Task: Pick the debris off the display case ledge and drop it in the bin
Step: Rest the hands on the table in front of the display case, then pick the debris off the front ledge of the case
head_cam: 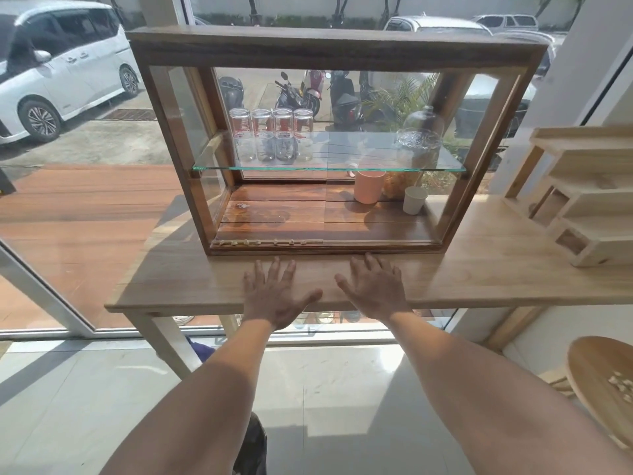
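Note:
A wooden display case (337, 46) with glass sides stands on a wooden table (496, 279). Along the left half of its front bottom ledge (376, 245) lies a row of several small pale bits of debris (263, 242). My left hand (274, 296) rests flat on the table just in front of the case, fingers spread, holding nothing. Beside it, my right hand (373, 289) lies flat and spread too, its fingertips close to the ledge. A dark object (253, 447) on the floor below, between my arms, may be the bin; most of it is hidden.
Inside the case, several upturned glasses (270, 132) and a glass jar (418, 145) stand on a glass shelf, with a pink cup (368, 186) and a white cup (413, 199) below. A wooden rack (582, 197) sits at the right. A round stool (603, 382) holds pale bits.

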